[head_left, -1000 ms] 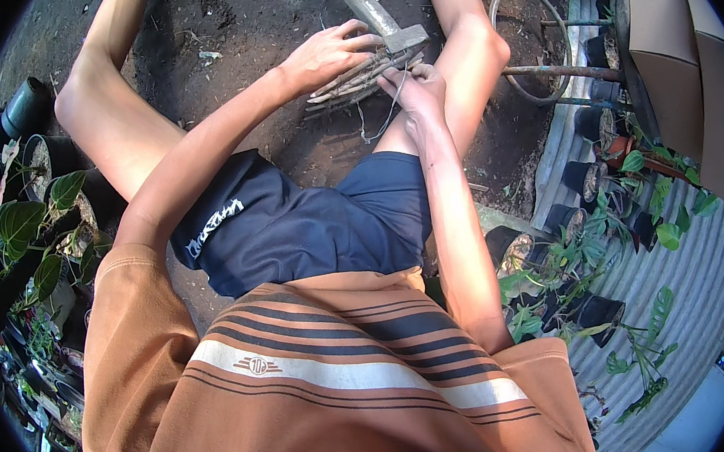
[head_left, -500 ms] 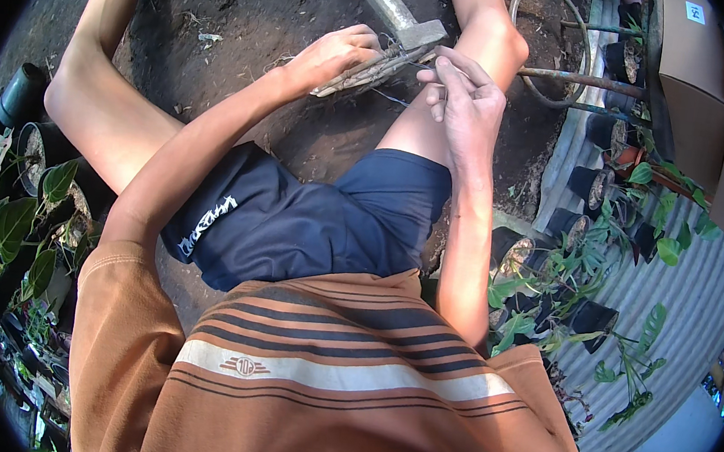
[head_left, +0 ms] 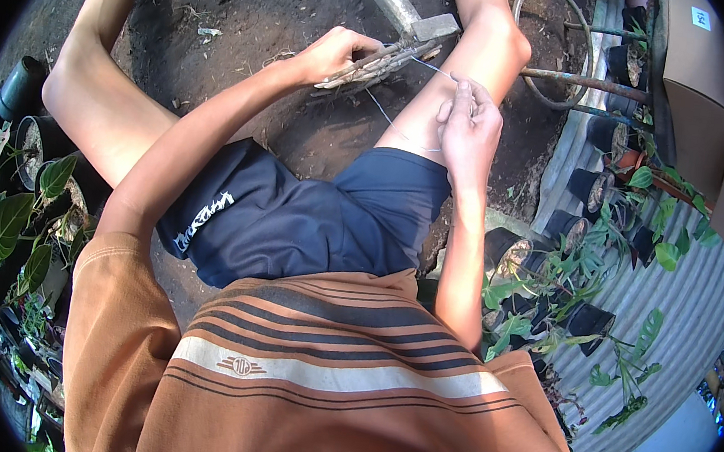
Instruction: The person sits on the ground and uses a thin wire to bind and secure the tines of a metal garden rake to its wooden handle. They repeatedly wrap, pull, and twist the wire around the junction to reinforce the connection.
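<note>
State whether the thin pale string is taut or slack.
Partly slack: the thin pale string runs nearly straight to the right hand above, while its lower stretch bends loosely.

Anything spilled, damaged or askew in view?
Nothing clearly stands out. The left hand holds the twig-like bundle; the right hand pinches a thin strand running to it. A black pot at right looks tipped, but the fisheye view may exaggerate that.
</note>
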A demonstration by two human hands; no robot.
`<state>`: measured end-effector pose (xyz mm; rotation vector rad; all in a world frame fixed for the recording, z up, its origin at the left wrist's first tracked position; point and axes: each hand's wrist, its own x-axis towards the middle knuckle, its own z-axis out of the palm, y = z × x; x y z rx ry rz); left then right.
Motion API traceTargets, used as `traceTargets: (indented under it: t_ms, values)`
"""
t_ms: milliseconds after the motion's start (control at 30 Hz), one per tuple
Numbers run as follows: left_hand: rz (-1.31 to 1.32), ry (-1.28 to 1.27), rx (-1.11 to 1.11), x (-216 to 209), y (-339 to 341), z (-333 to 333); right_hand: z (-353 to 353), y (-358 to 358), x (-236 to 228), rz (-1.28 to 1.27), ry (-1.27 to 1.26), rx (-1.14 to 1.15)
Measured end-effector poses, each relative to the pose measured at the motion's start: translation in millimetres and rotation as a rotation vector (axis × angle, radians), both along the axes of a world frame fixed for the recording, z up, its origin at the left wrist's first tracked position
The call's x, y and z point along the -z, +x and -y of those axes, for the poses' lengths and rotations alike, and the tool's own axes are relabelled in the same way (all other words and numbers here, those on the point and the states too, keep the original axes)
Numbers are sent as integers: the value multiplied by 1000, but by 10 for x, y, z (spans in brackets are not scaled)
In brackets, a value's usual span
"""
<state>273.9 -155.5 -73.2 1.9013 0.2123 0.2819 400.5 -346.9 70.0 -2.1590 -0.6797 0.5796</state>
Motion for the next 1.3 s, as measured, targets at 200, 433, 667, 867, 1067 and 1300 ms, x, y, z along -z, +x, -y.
traceTargets:
  t_ms: [200, 433, 667, 867, 1067, 1300]
  values:
    - [-53, -365, -33, 134, 14, 89, -263, 186, -133, -432, 148, -32]
    - [-188, -632, 65, 223, 36, 88, -57, -39, 98, -860, 128, 96]
    - [-266, -688, 253, 383, -132, -3, -267, -415, 553, -544, 46, 22]
    - [-147, -794, 222, 548, -168, 3, -232, -803, 1019, -517, 326, 248]
    - [-208, -911, 182, 620, -261, -64, -204, -794, 1087, 8, 82, -65]
    - [-454, -837, 148, 62, -318, -172, -195, -797, 937, 214, 140, -254]
